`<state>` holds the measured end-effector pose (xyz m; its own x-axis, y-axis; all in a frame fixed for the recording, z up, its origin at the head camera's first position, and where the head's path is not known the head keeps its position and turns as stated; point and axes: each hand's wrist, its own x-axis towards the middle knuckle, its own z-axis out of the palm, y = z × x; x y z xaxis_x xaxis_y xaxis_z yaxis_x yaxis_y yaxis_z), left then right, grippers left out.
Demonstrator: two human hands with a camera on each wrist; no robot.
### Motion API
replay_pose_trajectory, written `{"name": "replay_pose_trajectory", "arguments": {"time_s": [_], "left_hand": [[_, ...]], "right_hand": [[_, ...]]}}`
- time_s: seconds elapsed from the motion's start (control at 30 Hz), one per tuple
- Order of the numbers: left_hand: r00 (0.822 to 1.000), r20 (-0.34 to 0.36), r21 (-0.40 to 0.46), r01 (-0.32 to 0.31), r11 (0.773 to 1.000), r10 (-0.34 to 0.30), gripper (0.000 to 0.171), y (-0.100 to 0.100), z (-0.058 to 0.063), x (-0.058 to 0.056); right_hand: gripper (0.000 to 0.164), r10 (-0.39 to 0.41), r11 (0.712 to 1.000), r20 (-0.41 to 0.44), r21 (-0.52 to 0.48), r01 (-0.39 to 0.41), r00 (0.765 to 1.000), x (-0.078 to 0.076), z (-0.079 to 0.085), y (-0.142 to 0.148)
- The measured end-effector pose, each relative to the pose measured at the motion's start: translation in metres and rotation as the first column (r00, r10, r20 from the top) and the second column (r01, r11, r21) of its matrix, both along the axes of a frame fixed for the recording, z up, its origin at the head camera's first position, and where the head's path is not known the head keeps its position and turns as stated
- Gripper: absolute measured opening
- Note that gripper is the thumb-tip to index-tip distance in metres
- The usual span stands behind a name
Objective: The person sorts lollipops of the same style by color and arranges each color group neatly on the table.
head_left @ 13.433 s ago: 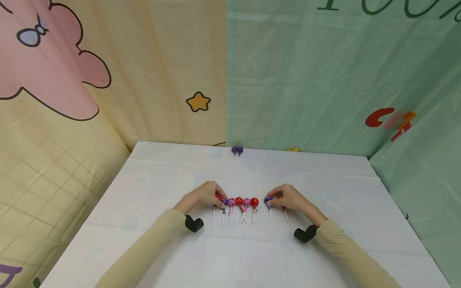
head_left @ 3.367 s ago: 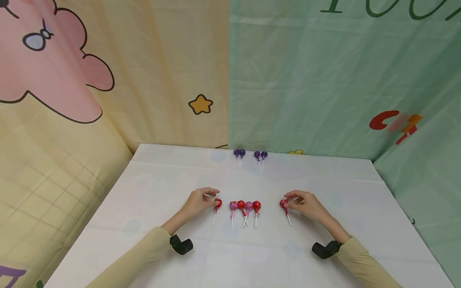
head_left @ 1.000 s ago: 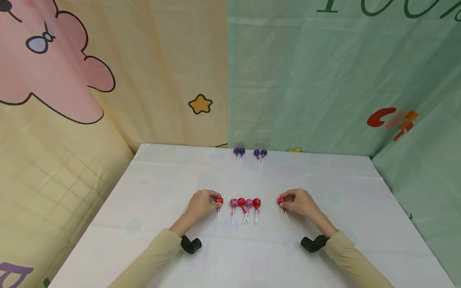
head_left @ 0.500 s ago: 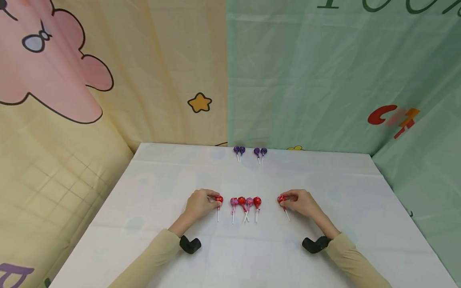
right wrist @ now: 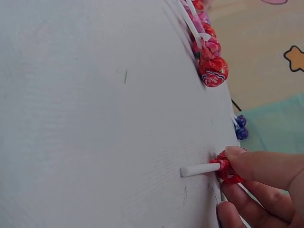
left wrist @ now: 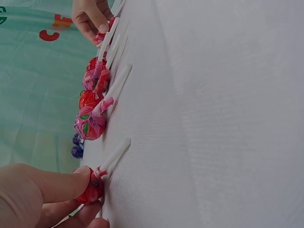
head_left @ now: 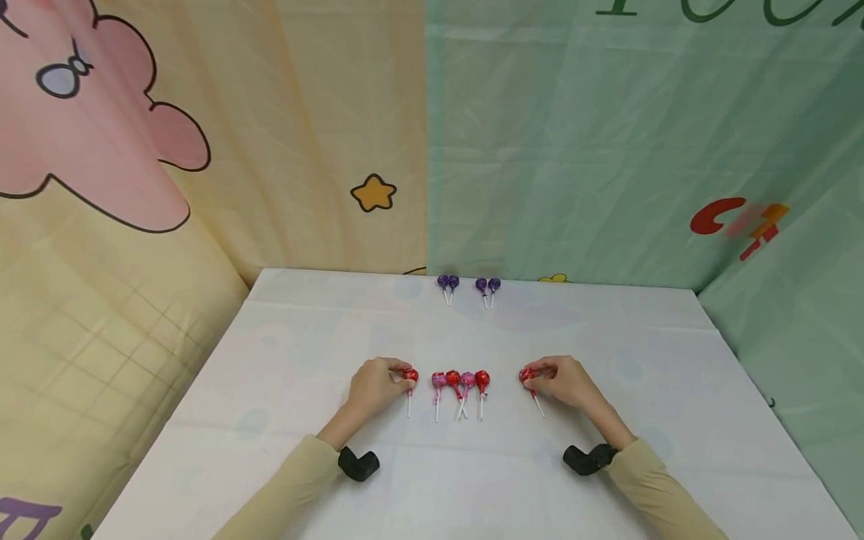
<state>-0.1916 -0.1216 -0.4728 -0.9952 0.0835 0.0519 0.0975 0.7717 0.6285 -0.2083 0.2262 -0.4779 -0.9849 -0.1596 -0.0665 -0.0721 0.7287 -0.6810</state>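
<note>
Seems only partway along, judging by the layout: done, most likely, with the left purple pair [head_left: 443, 281] and the right purple pair [head_left: 481, 284], both placed by the far edge of the worktop [head_left: 472, 480] at upper centre. Still left with a close row at mid-frame, running from the outer pink lollipop [head_left: 438, 380] through the inner red lollipop [head_left: 453, 378] and inner pink lollipop [head_left: 468, 379], crossed at their sticks, to the outer red lollipop [head_left: 482, 379]. Pinching the left red lollipop [head_left: 410, 375] by its head in the left hand [head_left: 373, 386], and likewise the right red lollipop [head_left: 526, 374] in the right hand [head_left: 565, 380], both apart from the row; cannot tell whether lifted at all. Tight only at the far edge, against the green curtain [head_left: 594, 150]; well inside both side edges, with ample room above and below the row, and less beside the left red lollipop
</note>
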Motion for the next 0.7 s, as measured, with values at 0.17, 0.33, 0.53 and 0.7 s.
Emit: {"name": "replay_pose_trajectory", "arguments": {"time_s": [0.17, 0.33, 0.53, 0.7], "left_hand": [[1.0, 0.003, 0.01, -0.008, 1.0, 0.008, 0.025, 0.0, 0.0, 0.0], [1.0, 0.011, 0.045, -0.004, 0.999, 0.003, 0.026, -0.002, -0.002, -0.001], [0.999, 0.05, 0.093, -0.021, 0.995, 0.016, 0.028, -0.005, -0.004, -0.005], [0.999, 0.046, 0.132, -0.03, 0.991, 0.024, 0.026, -0.003, 0.003, -0.013]], "right_hand": [[0.03, -0.01, 1.0, 0.007, -0.007, 0.01, 1.0, 0.0, 0.0, -0.001], [0.03, -0.018, 1.0, 0.022, -0.009, 0.018, 1.0, 0.0, 0.001, -0.001], [0.032, -0.015, 1.0, 0.042, -0.023, 0.016, 0.999, -0.001, 0.001, -0.001], [0.033, -0.012, 0.999, 0.025, -0.039, 0.013, 1.0, -0.005, 0.004, -0.001]]}}
